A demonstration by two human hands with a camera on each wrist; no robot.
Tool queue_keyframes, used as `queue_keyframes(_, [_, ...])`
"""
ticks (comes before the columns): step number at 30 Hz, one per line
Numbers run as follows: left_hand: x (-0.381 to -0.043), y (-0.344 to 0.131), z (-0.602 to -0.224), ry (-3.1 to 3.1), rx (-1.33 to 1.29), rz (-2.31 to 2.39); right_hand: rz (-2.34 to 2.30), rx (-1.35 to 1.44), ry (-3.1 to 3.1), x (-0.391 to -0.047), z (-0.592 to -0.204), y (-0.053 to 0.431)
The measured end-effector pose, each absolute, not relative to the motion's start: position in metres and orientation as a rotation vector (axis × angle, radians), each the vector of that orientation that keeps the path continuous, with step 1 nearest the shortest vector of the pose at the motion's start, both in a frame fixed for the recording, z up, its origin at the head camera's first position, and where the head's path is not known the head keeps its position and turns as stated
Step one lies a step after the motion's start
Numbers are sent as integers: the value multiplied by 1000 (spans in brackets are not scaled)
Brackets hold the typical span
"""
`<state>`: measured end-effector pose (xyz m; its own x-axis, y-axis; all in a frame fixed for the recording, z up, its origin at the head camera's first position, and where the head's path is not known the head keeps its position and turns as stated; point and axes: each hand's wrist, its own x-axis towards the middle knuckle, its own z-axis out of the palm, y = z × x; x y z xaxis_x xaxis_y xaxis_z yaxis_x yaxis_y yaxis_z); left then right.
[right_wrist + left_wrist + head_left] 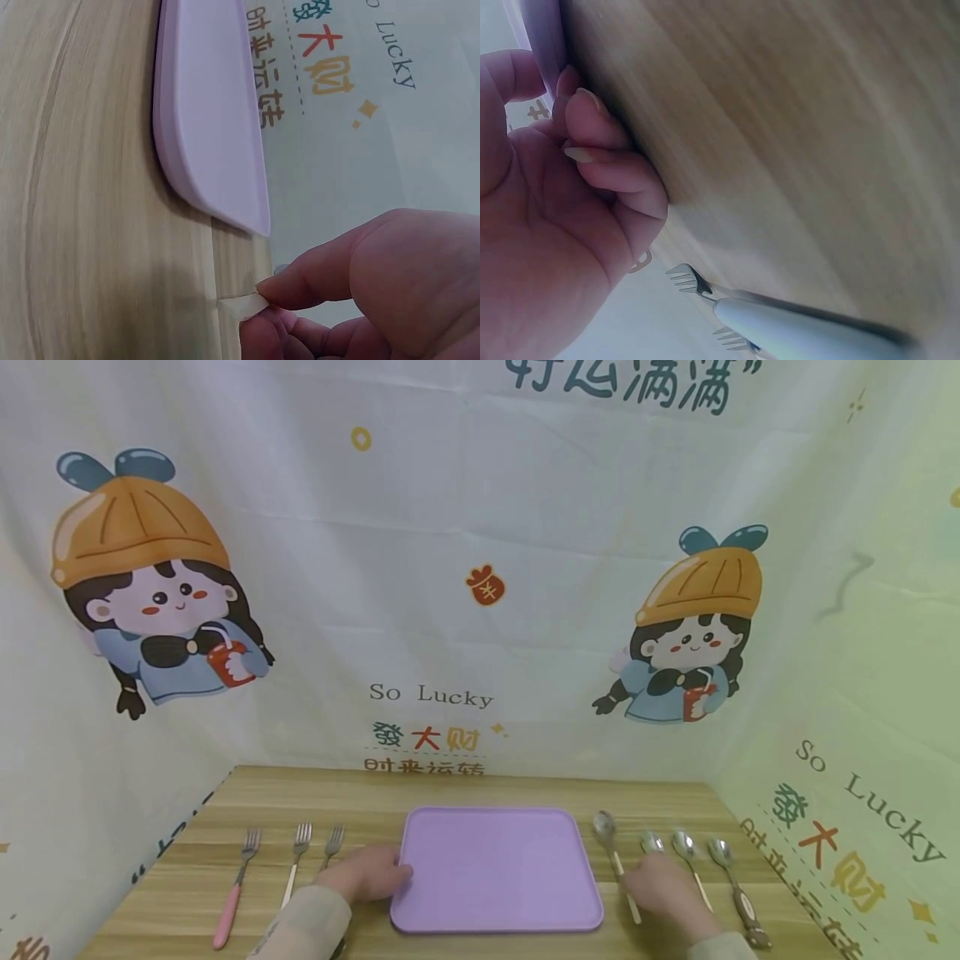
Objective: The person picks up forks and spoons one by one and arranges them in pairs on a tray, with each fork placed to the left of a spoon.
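Observation:
A purple tray [497, 868] lies on the wooden table in the head view. At its left edge, my left hand [367, 872] grips the rim, thumb on top and fingers curled at the side, as the left wrist view of the tray [546, 37] shows. Right of the tray is a spoon [604, 827] with a pale handle. My right hand [663, 893] pinches that handle between thumb and finger; its pale end [244, 306] shows in the right wrist view. Another spoon [652, 841] is partly hidden behind this hand.
Left of the tray lie a pink-handled fork [227, 914], a white-handled fork [302, 839] and a fork [334, 838] partly covered by the left hand. Further right are a pale-handled spoon [683, 842] and a spoon with a brown patterned handle [745, 906]. A printed cloth [555, 693] hangs behind.

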<state>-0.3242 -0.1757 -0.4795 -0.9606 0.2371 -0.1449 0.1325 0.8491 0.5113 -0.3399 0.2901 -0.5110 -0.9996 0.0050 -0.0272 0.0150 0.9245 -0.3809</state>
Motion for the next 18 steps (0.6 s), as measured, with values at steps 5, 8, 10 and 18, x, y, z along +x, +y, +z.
queue_keyframes(5, [-325, -175, -481, 2835, 281, 737, -741, 21, 3012, -324, -486, 262])
queue_keyframes(8, [-326, -175, -483, 2840, 283, 729, -842, 13, 2984, -320, -483, 252])
queue_keyframes(10, [-327, -175, -484, 2840, 286, 727, -821, -4, 2989, -321, -484, 247])
queue_keyframes(18, [-327, -175, -482, 2836, 288, 739, -939, 29, 2963, -301, -462, 215])
